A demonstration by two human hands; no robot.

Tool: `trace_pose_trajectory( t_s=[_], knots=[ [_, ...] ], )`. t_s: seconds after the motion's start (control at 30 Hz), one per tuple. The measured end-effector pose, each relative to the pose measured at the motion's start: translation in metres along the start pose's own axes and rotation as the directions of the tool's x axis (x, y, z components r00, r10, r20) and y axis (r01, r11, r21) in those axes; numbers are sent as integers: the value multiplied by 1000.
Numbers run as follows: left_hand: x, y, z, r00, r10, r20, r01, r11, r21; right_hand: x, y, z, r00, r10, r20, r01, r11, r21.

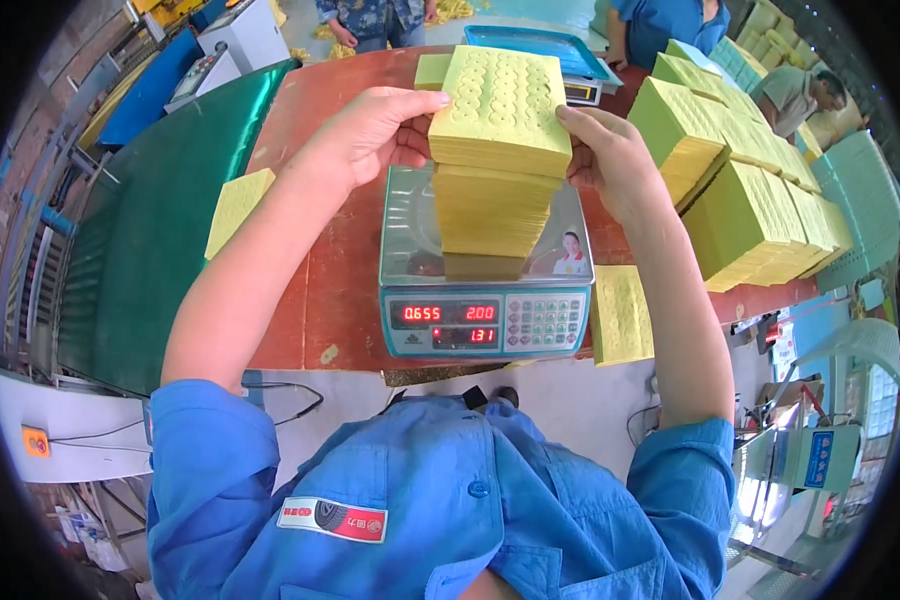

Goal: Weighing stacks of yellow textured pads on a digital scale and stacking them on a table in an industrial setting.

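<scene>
A tall stack of yellow embossed paper sheets (495, 210) stands on the steel pan of a digital scale (400, 230), whose red display is lit. On top of it, slightly offset, is another bundle of yellow paper (500, 110) with rows of round marks pressed into its top sheet. My left hand (385, 130) grips the bundle's left edge, its thumb on the top corner and its other fingers curled. At the right edge, my right hand (605, 150) pinches the bundle with its thumb near the top. Whether the bundle rests fully on the stack I cannot tell.
Several yellow paper stacks (760, 220) fill the table's right side. Loose yellow sheets (238, 210) lie left, and more paper (622, 315) lies beside the scale. A second scale with a blue tray (540, 50) is behind. A green conveyor belt (160, 230) runs left. Other people stand beyond.
</scene>
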State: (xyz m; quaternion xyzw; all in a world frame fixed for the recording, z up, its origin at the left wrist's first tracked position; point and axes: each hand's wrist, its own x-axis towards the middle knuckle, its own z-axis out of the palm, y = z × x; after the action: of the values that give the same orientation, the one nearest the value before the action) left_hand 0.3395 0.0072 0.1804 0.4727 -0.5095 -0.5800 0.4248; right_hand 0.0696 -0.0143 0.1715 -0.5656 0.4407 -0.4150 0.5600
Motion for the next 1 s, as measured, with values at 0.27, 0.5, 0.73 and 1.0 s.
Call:
trace_pose_trajectory(
  t_s=[0.27, 0.5, 0.73, 1.0],
  knots=[
    [4, 0, -3, 997, 32, 70, -32, 999, -10, 0, 3, -1, 999, -44, -23, 45, 999, 23],
    [2, -6, -1, 996, 67, 55, -67, 998, -6, -4, 5, 0, 998, -35, -59, 36, 999, 6],
    [0, -7, 3, 996, 64, 57, -64, 998, 10, -5, 8, -5, 999, -33, -38, 33, 999, -5],
    [-8, -7, 12, 997, 45, -64, -37, 993, 114, -14, 7, -3, 993, -64, -100, 54, 994, -98]
  ],
)
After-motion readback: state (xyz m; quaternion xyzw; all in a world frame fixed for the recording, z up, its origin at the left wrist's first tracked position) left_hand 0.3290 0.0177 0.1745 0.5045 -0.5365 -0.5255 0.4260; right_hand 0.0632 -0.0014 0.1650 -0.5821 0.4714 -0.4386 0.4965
